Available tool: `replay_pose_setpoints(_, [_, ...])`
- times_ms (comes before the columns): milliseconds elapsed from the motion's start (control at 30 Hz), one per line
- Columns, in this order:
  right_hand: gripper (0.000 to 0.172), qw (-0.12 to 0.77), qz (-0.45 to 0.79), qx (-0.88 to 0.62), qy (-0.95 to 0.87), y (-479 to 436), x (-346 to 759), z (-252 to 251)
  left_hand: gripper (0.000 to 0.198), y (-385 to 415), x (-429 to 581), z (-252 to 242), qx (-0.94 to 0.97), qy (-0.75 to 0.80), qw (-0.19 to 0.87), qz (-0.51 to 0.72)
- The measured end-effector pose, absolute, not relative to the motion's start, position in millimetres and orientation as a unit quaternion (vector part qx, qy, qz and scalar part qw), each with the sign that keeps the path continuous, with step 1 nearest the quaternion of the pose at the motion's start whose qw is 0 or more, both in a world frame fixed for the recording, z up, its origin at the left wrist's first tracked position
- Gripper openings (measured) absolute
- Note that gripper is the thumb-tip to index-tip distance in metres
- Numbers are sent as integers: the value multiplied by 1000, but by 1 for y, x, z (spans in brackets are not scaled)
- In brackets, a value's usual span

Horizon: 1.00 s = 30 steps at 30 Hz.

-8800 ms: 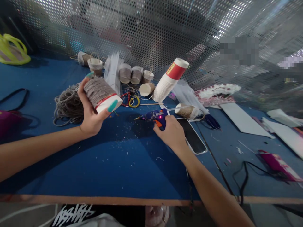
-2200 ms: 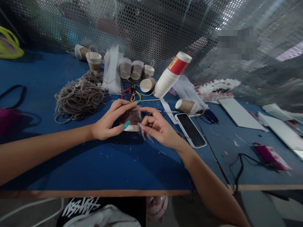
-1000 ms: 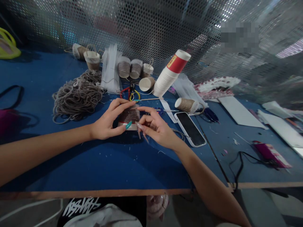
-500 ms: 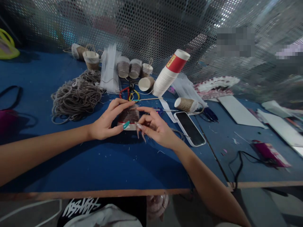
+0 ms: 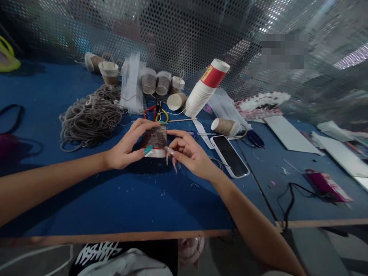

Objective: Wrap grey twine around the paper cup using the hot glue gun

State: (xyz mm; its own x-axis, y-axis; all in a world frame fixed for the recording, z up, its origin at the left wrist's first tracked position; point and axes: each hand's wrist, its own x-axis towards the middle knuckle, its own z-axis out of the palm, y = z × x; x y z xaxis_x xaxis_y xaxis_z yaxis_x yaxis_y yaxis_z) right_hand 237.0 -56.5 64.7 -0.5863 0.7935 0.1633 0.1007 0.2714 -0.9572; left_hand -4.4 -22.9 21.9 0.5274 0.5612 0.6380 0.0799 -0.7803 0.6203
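Over the middle of the blue table (image 5: 115, 199), the left hand (image 5: 123, 151) clasps the cord-wrapped cup (image 5: 154, 138) between thumb and fingers while the right hand (image 5: 191, 155) pinches its wrap, seemingly pressing cord down; another turn needs a steady cup.

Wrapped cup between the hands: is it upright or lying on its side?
Upright: the wrapped cup stands on end, white band lowest, cord-wound body above. Left hand grips it; right hand touches its side.

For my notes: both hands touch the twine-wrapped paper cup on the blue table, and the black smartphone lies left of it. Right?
The head view shows the black smartphone right of the twine-wrapped paper cup, not left; left hand and right hand do touch it.
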Motion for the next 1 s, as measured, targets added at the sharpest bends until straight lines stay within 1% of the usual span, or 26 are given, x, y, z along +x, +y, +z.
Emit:
replay_pose_setpoints(233, [37,341,467,-321,-750,-58,236,62,58,-24,-3,23,825,195,273,455])
replay_pose_setpoints(400, [38,334,434,-336,-767,-60,236,60,56,-24,-4,22,828,178,285,448])
replay_pose_setpoints(567, [41,346,434,-347,-756,-60,236,60,74,-24,0,16,825,242,242,451])
replay_pose_setpoints(633, [42,365,450,-351,-736,-61,235,59,76,-24,1,14,815,261,228,465])
replay_pose_setpoints(733, [41,394,482,-354,-698,-63,235,59,78,-25,1,12,798,273,235,484])
replay_pose_setpoints(900, [36,424,468,-387,-672,-64,234,61,101,-25,-1,9,780,270,252,505])
replay_pose_setpoints(1000, [37,443,463,-394,-660,-63,236,60,107,-23,-2,6,776,268,248,514])
